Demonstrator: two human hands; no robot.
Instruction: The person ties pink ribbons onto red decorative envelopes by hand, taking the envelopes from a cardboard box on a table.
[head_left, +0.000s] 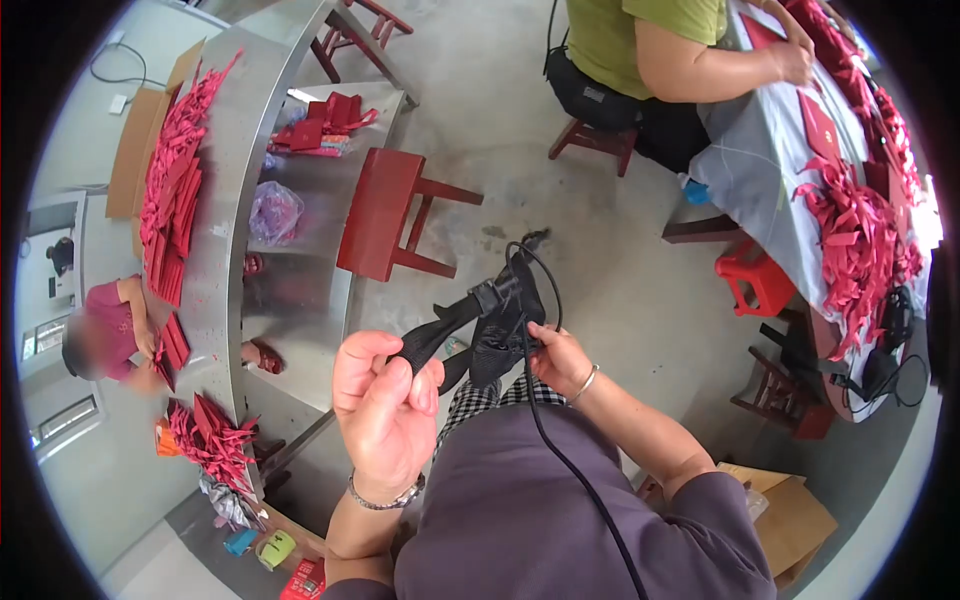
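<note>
In front of my body hangs a black mesh pouch [497, 345] with a wide black strap [440, 328] and a buckle [487, 297]. My left hand [385, 410] is raised on the left, its fingers curled, with the strap's end running in between finger and thumb. At the pouch's right side, my right hand [560, 358] has its fingers closed on the pouch edge, close to a thin black cable [552, 440]. The cable loops above the pouch and runs down over my dark shirt. What the right fingertips press against is partly hidden.
A red wooden stool [378, 215] stands ahead-left beside a metal table [262, 110] bearing red ribboned pieces [180, 190]. One person [105, 325] handles red pieces at the left. Another person [660, 50] sits at a cloth-covered table [745, 165] on the right. A red plastic stool [752, 280] stands below it.
</note>
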